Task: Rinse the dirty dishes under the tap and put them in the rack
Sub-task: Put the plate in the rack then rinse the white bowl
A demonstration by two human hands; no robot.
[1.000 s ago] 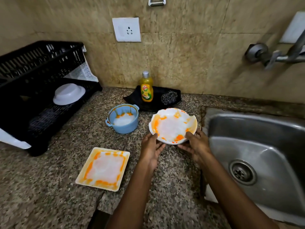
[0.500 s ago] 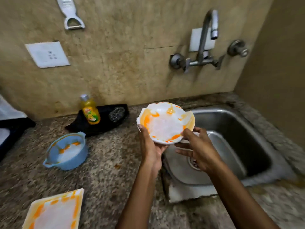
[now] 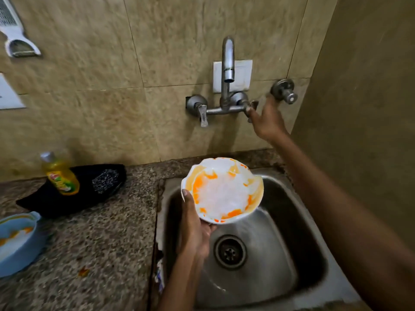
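The left hand [image 3: 194,232] grips a white scalloped plate smeared with orange sauce [image 3: 222,189] by its rim, holding it over the steel sink [image 3: 298,221]. The right hand [image 3: 267,122], fingers outstretched, touches the right lever of the wall-mounted chrome tap [image 3: 226,86]

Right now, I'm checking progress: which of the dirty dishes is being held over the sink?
The white bowl smeared with orange, held by the left hand above the sink. The blue bowl sits on the counter.
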